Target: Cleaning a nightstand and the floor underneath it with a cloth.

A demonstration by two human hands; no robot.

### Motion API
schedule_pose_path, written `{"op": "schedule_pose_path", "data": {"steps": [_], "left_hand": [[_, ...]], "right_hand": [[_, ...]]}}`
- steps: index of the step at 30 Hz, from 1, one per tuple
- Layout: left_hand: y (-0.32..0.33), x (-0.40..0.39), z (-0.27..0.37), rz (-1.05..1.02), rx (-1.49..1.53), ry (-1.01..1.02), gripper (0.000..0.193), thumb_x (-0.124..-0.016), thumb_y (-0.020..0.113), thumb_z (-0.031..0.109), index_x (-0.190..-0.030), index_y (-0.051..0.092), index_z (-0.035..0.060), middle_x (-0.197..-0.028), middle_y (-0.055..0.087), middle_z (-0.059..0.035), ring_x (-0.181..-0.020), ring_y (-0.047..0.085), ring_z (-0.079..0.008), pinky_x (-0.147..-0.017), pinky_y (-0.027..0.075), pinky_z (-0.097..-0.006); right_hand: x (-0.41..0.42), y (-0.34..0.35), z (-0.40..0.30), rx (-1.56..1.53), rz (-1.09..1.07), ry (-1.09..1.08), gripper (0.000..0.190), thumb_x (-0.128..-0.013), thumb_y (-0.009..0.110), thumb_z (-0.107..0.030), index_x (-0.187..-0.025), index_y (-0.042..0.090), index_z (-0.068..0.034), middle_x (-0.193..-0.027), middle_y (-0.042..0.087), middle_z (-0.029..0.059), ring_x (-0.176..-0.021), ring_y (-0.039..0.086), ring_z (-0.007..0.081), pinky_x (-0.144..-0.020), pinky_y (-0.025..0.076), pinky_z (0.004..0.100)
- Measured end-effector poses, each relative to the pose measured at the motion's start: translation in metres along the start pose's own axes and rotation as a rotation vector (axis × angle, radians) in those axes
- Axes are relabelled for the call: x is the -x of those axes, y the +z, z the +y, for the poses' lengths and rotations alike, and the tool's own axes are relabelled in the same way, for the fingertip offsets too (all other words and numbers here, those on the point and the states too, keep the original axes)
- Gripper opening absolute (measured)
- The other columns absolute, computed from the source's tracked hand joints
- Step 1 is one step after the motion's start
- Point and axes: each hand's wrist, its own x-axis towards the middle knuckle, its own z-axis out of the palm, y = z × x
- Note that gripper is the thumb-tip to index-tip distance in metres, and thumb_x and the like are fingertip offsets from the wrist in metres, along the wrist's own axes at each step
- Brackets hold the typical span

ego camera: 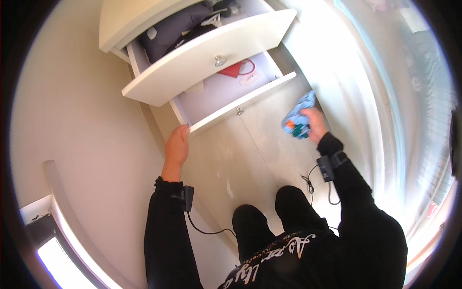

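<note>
My right hand (pixel 316 123) grips a crumpled blue cloth (pixel 299 117) with orange and green patches, to the right of the lower drawer. My left hand (pixel 177 146) touches the left front corner of the lower drawer (pixel 231 108); how its fingers lie behind the edge is hidden. This white drawer is pulled out and holds a red item with a loop (pixel 232 69) and a small pale piece with a printed pattern (pixel 249 78). Above it the upper drawer (pixel 209 57) is also pulled out, with dark folded fabric (pixel 169 32) and other items inside.
A plain wall (pixel 90 119) runs along the left. Sheer curtains (pixel 368 108) hang on the right, brightly lit. Shiny floor tiles (pixel 231 166) lie between the drawers and my knees. Thin black cables (pixel 211 232) run from devices strapped at both wrists.
</note>
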Motion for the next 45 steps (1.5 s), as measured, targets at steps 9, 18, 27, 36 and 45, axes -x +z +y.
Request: {"op": "schedule_pose_path", "data": {"steps": [9,18,27,36,45], "left_hand": [[-0.006,-0.004,0.016,-0.023,-0.001,-0.026,0.034,-0.097,0.044,0.033,-0.113,0.060,0.0070,-0.110,0.063,-0.0162,-0.103,0.058,-0.0340,-0.090,0.045,-0.0390],[0.009,-0.002,0.002,0.065,0.001,0.064,0.027,-0.096,0.046,0.029,-0.111,0.060,0.0112,-0.115,0.059,-0.0139,-0.106,0.056,-0.0338,-0.088,0.046,-0.0404],[-0.082,-0.008,0.028,0.544,0.355,-0.094,0.036,-0.088,0.054,0.012,-0.123,0.052,0.0058,-0.128,0.053,-0.0199,-0.116,0.053,-0.0316,-0.097,0.042,-0.0371],[-0.131,-0.053,0.058,0.279,0.791,-0.027,0.046,-0.089,0.055,0.011,-0.133,0.045,0.0049,-0.123,0.058,-0.0103,-0.117,0.053,-0.0194,-0.098,0.040,-0.0314],[-0.138,-0.064,0.036,0.184,0.217,0.103,0.043,-0.092,0.053,0.014,-0.133,0.045,0.0062,-0.124,0.058,-0.0118,-0.120,0.051,-0.0263,-0.101,0.039,-0.0373]], "right_hand": [[-0.069,0.072,-0.136,-0.171,-0.141,-0.171,0.019,-0.084,0.061,-0.015,-0.097,0.059,-0.002,-0.088,0.063,0.0069,-0.077,0.063,0.0185,-0.071,0.052,0.0353],[-0.029,0.222,-0.074,0.023,-0.356,-0.133,0.019,-0.082,0.062,-0.008,-0.099,0.062,0.002,-0.089,0.065,0.0076,-0.082,0.061,0.0170,-0.074,0.049,0.0312],[-0.008,0.147,-0.173,0.220,-0.283,-0.649,0.038,-0.079,0.060,0.003,-0.117,0.055,0.002,-0.097,0.064,0.0065,-0.081,0.063,0.0128,-0.073,0.053,0.0270],[0.002,0.247,-0.193,0.955,-0.023,-0.790,0.031,-0.078,0.062,-0.013,-0.107,0.059,-0.005,-0.102,0.054,0.0201,-0.084,0.061,0.0406,-0.072,0.050,0.0490],[0.097,0.419,-0.097,1.046,-0.373,-1.284,0.018,-0.076,0.057,-0.011,-0.092,0.060,-0.002,-0.100,0.053,0.0240,-0.077,0.061,0.0402,-0.069,0.051,0.0475]]}}
